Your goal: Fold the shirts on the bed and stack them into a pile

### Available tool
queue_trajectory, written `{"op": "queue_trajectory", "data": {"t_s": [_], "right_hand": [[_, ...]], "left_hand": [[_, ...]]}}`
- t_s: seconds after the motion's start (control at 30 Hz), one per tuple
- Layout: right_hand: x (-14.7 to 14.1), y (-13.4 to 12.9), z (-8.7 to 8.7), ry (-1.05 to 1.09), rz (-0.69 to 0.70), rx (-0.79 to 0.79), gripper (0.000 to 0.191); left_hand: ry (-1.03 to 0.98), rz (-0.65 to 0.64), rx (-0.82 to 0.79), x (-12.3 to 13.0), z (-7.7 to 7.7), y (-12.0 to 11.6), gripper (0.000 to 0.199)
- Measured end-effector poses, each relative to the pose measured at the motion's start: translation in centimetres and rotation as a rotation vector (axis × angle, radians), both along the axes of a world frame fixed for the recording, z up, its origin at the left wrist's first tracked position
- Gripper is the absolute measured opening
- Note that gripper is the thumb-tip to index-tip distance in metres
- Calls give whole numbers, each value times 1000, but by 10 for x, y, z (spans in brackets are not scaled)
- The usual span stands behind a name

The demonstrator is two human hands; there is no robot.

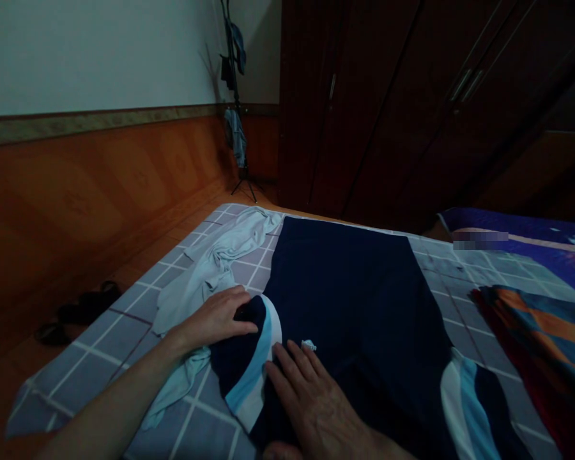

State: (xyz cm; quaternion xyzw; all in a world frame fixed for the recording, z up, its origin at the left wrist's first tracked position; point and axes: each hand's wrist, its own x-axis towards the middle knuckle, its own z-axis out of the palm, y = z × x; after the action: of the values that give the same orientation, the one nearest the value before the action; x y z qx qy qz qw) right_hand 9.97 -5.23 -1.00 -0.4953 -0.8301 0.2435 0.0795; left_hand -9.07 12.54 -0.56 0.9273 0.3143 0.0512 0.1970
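Note:
A navy T-shirt [345,275] lies spread on the bed, with white and light-blue bands on its sleeves and a small pale logo near my right hand. At the left sleeve, my left hand [215,319] has its thumb and fingers curved on the dark fabric, gripping it; part of the fingers is hidden. My right hand [311,402] rests flat on the shirt beside the sleeve band, fingers stretched out. Past my left hand, a crumpled pale grey-green garment [211,262] lies along the bed's left side.
The bed wears a grey checked sheet [138,358]. Folded cloths in orange, blue and red [541,332] lie at right, with purple bedding [531,236] behind. Dark sandals [84,306] are on the floor at left. A coat stand [237,96] and dark wardrobe [364,108] stand beyond.

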Motion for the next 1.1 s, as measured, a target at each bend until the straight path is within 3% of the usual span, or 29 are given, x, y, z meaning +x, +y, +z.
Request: {"op": "queue_trajectory", "data": {"t_s": [0.07, 0.2, 0.3, 0.4, 0.43, 0.6, 0.8, 0.9, 1.1], "right_hand": [[-5, 1, -2, 17, -43, -32, 74], [-10, -1, 6, 35, -170, -21, 35], [-10, -3, 12, 61, -206, -14, 41], [-8, -4, 10, 51, -160, -47, 73], [-7, -4, 8, 48, -141, -49, 71], [-4, -9, 1, 126, -111, 47, 19], [-2, -8, -5, 371, 4, 173, 2], [1, -9, -12, 357, 110, 221, 12], [4, -13, -10, 43, 237, 295, 23]], "left_hand": [[-26, -45, -59, -4, 2, 0, 21], [-87, -22, -247, -13, 4, 4, 17], [-81, 18, -291, -16, 5, 6, 17], [-10, 28, -221, -16, 6, 4, 23], [13, 18, -210, -17, 6, 4, 21], [-26, -21, -394, -24, 11, 10, 16], [-85, 5, -550, -37, 11, 23, 17], [-65, 26, -583, -42, 8, 27, 15], [-51, 51, -637, -41, 0, 31, 9]]}}
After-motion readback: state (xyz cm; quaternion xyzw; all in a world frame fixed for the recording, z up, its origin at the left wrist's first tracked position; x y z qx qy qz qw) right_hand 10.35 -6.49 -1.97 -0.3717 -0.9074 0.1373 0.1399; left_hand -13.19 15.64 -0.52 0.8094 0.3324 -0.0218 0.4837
